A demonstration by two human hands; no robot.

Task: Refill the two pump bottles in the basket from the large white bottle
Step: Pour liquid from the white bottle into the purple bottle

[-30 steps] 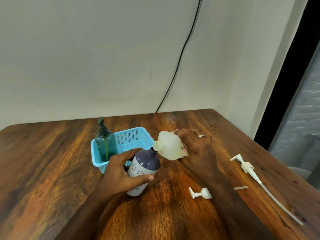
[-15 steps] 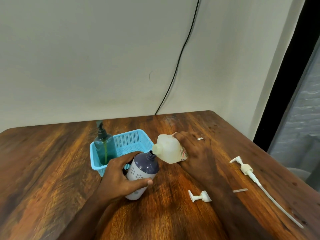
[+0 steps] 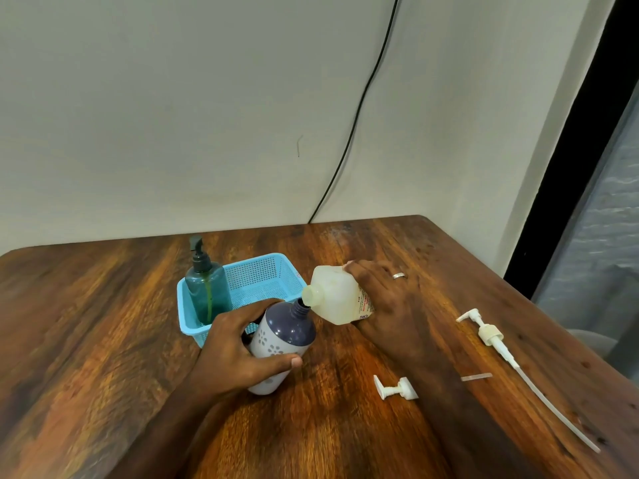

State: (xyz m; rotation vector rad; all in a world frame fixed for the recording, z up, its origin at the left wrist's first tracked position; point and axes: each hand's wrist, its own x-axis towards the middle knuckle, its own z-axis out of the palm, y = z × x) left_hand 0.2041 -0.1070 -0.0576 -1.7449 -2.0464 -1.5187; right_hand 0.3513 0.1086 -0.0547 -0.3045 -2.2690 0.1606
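Observation:
My left hand grips a purple-and-white pump bottle, which has no pump and leans right on the table in front of the basket. My right hand holds the large white bottle tipped on its side, its open mouth touching the purple bottle's neck. A teal pump bottle with its dark pump on stands upright in the left end of the blue basket.
A small white pump head lies on the wooden table near my right forearm. A long white pump with its dip tube lies at the right, beside a small strip. A black cable runs down the wall behind.
Both hands hold the same grip. The white bottle's mouth has stayed against the purple bottle's neck; only the view has shifted slightly.

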